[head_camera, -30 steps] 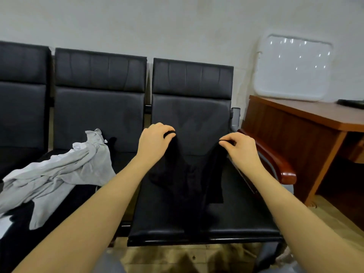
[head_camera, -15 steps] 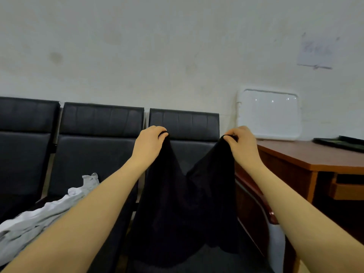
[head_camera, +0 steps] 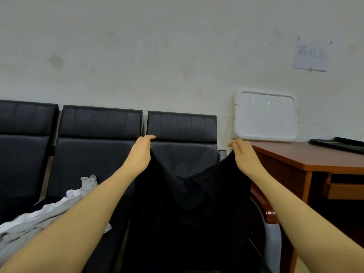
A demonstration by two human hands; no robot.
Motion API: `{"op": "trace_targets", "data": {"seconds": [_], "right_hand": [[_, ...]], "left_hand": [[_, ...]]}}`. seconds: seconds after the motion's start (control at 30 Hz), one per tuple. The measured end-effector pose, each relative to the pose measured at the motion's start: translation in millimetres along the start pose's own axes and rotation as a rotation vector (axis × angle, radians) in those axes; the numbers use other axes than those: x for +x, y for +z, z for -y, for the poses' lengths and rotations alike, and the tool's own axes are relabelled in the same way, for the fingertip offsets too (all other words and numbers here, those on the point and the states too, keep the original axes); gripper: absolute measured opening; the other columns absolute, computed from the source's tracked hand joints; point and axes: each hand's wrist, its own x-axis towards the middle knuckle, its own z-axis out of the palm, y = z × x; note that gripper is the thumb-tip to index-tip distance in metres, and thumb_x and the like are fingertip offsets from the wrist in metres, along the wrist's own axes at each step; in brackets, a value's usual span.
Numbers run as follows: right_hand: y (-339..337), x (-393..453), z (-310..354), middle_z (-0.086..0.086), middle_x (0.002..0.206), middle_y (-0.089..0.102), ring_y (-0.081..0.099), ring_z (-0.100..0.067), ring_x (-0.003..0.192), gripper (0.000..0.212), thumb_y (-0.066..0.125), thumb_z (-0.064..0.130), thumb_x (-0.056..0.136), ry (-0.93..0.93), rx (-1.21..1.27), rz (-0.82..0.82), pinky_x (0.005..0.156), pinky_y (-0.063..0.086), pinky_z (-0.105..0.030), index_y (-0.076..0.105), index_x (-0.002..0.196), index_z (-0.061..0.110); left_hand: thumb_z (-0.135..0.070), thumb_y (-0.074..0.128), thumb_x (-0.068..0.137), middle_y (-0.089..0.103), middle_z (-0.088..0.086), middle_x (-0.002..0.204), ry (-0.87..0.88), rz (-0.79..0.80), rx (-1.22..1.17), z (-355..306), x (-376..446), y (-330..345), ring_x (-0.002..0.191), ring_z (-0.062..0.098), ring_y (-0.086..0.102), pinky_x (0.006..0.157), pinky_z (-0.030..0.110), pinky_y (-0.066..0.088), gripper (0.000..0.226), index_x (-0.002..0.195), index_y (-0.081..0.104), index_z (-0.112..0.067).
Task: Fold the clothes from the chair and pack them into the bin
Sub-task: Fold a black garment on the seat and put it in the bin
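A black garment (head_camera: 189, 209) hangs in the air in front of the rightmost black chair (head_camera: 181, 127). My left hand (head_camera: 140, 151) pinches its upper left corner. My right hand (head_camera: 243, 154) pinches its upper right corner, so the top edge sags between them. The cloth's lower part runs out of the frame's bottom. A crumpled light grey garment (head_camera: 49, 215) lies on the seat of the middle chair (head_camera: 98, 127), partly behind my left forearm. No bin shows in the view.
A third black chair (head_camera: 23, 123) stands at the far left. A wooden desk (head_camera: 315, 156) is on the right, with a white plastic lid (head_camera: 266, 117) leaning on the wall and a dark flat object (head_camera: 340, 143) on top. A wooden armrest (head_camera: 264, 205) sits between chair and desk.
Both hands have lifted the black garment off the seat and moved apart, spreading its top edge. The view has tilted up toward the wall.
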Motion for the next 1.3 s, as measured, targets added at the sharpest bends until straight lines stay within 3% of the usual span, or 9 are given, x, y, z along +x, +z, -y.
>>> {"op": "trace_targets", "data": {"seconds": [0.1,0.23,0.43,0.67,0.73,0.83,1.0,1.17,1.3], "right_hand": [[4.1,-3.7,-18.1,-0.01,0.115,0.046,0.045,-0.031,0.109,0.022,0.043,0.039,0.098,0.077,-0.254,0.107,0.096,0.036,-0.045,0.061,0.103,0.028],[5.1,-15.6,-35.1,-0.002,0.111,0.031,0.033,-0.028,0.116,0.029,0.062,0.06,0.08,0.1,-0.499,0.21,0.099,0.028,-0.042,0.064,0.098,0.037],[18.7,-24.6,-54.5,-0.003,0.117,0.033,0.032,-0.027,0.113,0.02,0.064,0.047,0.085,0.126,-0.667,0.309,0.097,0.027,-0.039,0.065,0.099,0.032],[29.2,-34.9,-73.9,0.004,0.116,0.048,0.041,-0.022,0.118,0.007,0.059,0.03,0.092,0.035,-0.5,0.131,0.102,0.021,-0.035,0.062,0.096,0.025],[29.4,-37.2,-70.9,-0.006,0.098,0.06,0.056,-0.02,0.087,0.006,0.053,0.018,0.096,0.099,-0.205,0.095,0.08,0.042,-0.031,0.053,0.09,0.018],[27.6,-40.0,-64.6,-0.012,0.085,0.057,0.05,-0.016,0.065,0.006,0.043,0.012,0.099,0.156,0.021,0.021,0.055,0.04,-0.025,0.046,0.094,0.011],[23.3,-36.2,-63.2,-0.001,0.103,0.047,0.046,-0.019,0.1,0.017,0.05,0.036,0.096,0.106,-0.238,0.117,0.093,0.036,-0.041,0.056,0.105,0.022],[17.2,-40.7,-59.6,-0.002,0.101,0.043,0.041,-0.023,0.105,0.017,0.058,0.037,0.092,0.084,-0.28,0.051,0.085,0.023,-0.034,0.064,0.102,0.025],[7.2,-42.5,-48.4,-0.003,0.1,0.043,0.041,-0.023,0.102,0.016,0.058,0.034,0.092,0.074,-0.224,-0.095,0.086,0.023,-0.036,0.066,0.102,0.024]], "left_hand": [[-0.028,0.034,0.102,0.037,0.002,0.101,-0.024,0.088,0.044,14.9,-5.4,7.7,0.081,0.016,0.043,0.077,0.028,0.041,0.024,0.11,0.057,-0.025],[-0.059,0.058,0.083,0.027,-0.004,0.103,-0.005,0.289,0.363,36.2,-13.7,12.1,0.1,0.016,0.026,0.093,0.032,0.025,0.023,0.089,0.06,-0.037],[-0.046,0.063,0.085,0.026,-0.001,0.109,0.043,0.366,0.638,50.6,-25.3,26.7,0.103,0.019,0.029,0.093,0.032,0.029,0.022,0.1,0.065,-0.03],[-0.026,0.064,0.088,0.035,0.004,0.107,-0.086,-0.021,0.279,53.1,-41.1,48.7,0.102,0.026,0.039,0.087,0.034,0.028,0.016,0.099,0.064,-0.014],[-0.02,0.064,0.089,0.035,0.003,0.106,-0.082,-0.1,0.187,52.5,-43.1,49.7,0.099,0.024,0.041,0.086,0.033,0.028,0.013,0.098,0.062,-0.011],[-0.016,0.058,0.092,0.042,0.0,0.108,-0.068,-0.109,0.126,50.0,-42.6,50.1,0.097,0.017,0.043,0.087,0.033,0.029,0.007,0.097,0.056,-0.011],[-0.013,0.044,0.098,0.054,0.003,0.092,-0.179,0.03,-0.028,45.3,-39.8,50.0,0.079,0.022,0.053,0.062,0.028,0.042,0.006,0.092,0.045,-0.015],[-0.02,0.042,0.099,0.043,0.006,0.116,-0.149,0.147,0.12,48.8,-43.2,47.0,0.109,0.026,0.041,0.095,0.037,0.036,0.023,0.12,0.052,-0.016],[-0.037,0.054,0.093,0.032,-0.002,0.109,-0.158,0.091,0.061,36.6,-47.2,30.4,0.107,0.018,0.028,0.099,0.033,0.024,0.021,0.099,0.067,-0.022]]}}
